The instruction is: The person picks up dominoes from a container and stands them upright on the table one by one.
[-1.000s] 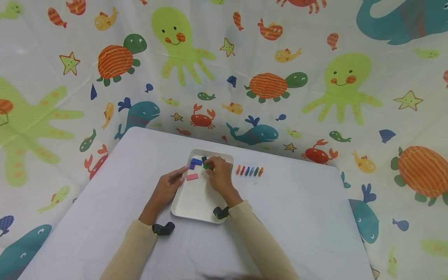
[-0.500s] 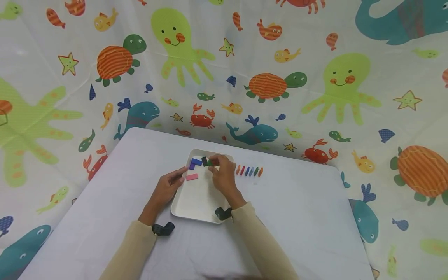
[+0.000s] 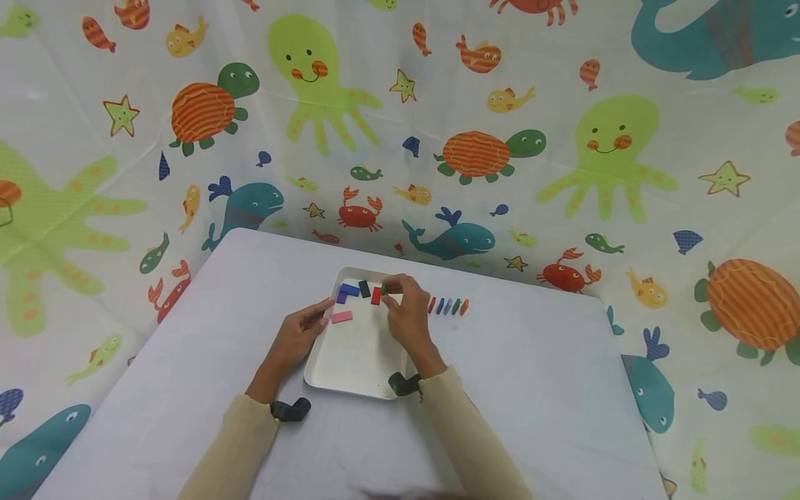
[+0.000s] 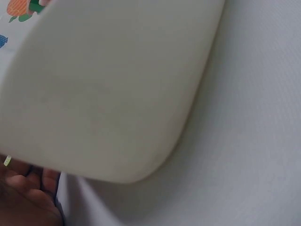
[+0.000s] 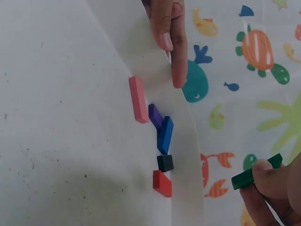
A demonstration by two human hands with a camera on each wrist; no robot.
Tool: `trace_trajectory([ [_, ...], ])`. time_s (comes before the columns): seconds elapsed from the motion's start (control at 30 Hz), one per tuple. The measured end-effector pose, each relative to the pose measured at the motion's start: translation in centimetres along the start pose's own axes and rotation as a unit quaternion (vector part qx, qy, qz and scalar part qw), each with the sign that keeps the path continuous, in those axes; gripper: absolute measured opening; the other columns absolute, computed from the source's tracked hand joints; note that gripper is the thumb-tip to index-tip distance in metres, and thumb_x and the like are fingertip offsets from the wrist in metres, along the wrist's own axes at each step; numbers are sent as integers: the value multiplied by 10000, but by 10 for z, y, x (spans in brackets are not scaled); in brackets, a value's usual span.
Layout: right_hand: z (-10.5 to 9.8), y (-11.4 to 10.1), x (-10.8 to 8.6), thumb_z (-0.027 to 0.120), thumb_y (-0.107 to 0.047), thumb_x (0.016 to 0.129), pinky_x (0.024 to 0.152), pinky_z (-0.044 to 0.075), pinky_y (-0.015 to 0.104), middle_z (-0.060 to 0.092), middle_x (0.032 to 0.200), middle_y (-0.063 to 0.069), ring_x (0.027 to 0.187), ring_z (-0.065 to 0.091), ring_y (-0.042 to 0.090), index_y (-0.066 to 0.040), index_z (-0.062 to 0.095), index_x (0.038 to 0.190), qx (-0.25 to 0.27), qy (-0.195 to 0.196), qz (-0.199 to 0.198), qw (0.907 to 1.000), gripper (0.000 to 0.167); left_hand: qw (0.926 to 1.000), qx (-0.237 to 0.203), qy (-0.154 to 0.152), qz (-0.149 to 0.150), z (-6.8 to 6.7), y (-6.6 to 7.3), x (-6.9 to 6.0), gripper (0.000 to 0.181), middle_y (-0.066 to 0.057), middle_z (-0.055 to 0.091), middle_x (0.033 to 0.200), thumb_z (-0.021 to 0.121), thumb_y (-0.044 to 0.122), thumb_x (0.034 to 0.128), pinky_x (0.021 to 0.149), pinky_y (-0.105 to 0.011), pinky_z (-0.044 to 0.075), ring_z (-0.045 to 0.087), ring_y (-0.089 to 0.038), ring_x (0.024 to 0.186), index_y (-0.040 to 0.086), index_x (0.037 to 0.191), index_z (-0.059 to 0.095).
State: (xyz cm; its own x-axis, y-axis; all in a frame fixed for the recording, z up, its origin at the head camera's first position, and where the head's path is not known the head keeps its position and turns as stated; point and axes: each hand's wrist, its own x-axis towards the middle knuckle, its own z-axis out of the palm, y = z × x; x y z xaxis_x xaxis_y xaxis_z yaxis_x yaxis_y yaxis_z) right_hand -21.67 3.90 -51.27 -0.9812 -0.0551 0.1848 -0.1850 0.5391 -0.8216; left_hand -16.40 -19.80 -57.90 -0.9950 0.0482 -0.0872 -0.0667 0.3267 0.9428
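Pinched btwn R hand thumb + fingertips: green blk, held clear of tray floor, toward far right of tray, just right of red blk in head view. Tray's left rim is touched by L hand, index straight, thumb spread apart from it. Black blk is seen left of red; blue blk left of that, touching purple blk. Pink blk is set nearer, by left wall. More blks are lined up on table, right of tray; row's left end partly hidden by R hand.
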Motion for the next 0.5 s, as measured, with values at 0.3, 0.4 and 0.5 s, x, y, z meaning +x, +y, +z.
trace_trajectory([
  [0.3, -8, 2, -1, 715, -103, 1018, 1147, 548, 369, 724, 1237, -20, 1164, 711, 160, -182, 674, 1281, 98, 265, 56, 9996, 277, 10000, 26, 34, -55, -1, 0, 3, 496, -11, 408, 1706, 592, 231, 1101, 1192, -431, 450, 385, -318, 1591, 212, 1591, 514],
  [0.4, -9, 5, -1, 721, -98, 1014, 1145, 548, 350, 725, 1237, -24, 1164, 712, 150, -190, 672, 1281, 67, 367, 35, 9993, 287, 10000, 34, 22, -64, -2, -1, 5, 494, -11, 409, 1706, 593, 229, 1101, 1193, -439, 451, 384, -319, 1592, 210, 1589, 517],
  [0.5, -11, 8, 0, 729, -77, 1004, 1151, 544, 348, 723, 1235, -13, 1162, 711, 157, -177, 670, 1284, 99, 466, 0, 9989, 303, 10000, 21, -36, -43, -4, -1, 7, 499, -31, 400, 1711, 586, 217, 1104, 1200, -447, 441, 376, -329, 1594, 190, 1596, 505],
])
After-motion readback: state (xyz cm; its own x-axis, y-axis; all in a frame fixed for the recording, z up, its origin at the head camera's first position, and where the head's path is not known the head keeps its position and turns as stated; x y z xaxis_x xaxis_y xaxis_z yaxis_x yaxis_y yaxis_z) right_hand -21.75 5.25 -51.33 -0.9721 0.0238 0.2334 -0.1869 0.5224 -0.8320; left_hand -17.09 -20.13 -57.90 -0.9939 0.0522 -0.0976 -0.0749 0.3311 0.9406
